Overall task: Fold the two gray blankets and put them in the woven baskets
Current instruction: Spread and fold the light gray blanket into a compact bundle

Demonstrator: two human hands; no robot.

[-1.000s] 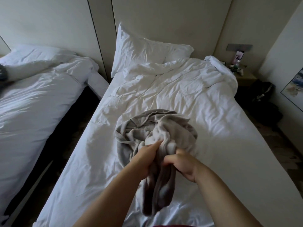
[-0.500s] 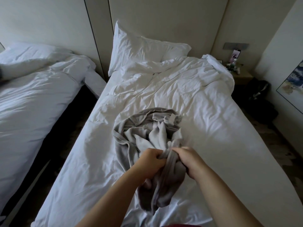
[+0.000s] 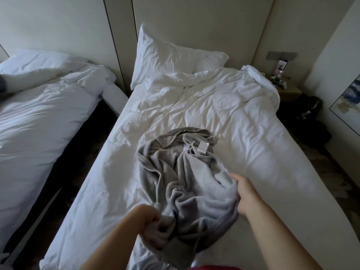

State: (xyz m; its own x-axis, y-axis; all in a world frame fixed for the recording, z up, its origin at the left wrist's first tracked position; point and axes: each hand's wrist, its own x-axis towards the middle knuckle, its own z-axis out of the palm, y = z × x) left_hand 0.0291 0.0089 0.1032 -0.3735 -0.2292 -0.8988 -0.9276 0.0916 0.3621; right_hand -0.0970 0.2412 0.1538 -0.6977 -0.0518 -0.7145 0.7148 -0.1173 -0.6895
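Note:
A gray fleece blanket (image 3: 183, 172) lies crumpled on the white bed (image 3: 243, 133) in front of me, with a white label showing near its far edge. My left hand (image 3: 145, 221) grips the blanket's near left edge in a fist. My right hand (image 3: 243, 193) holds its right edge, fingers tucked into the cloth. The blanket is stretched between the two hands. No second gray blanket and no woven basket is in view.
A second white bed (image 3: 42, 117) stands to the left across a dark floor gap. A white pillow (image 3: 171, 61) leans on the wall at the head. At the right are a nightstand (image 3: 288, 90) with small items, a dark bag (image 3: 309, 108) and a framed picture (image 3: 348, 100).
My hands were close together, bunching the blanket's middle. They have moved apart, left toward me and left, right out to the right, and the blanket is spread wider between them.

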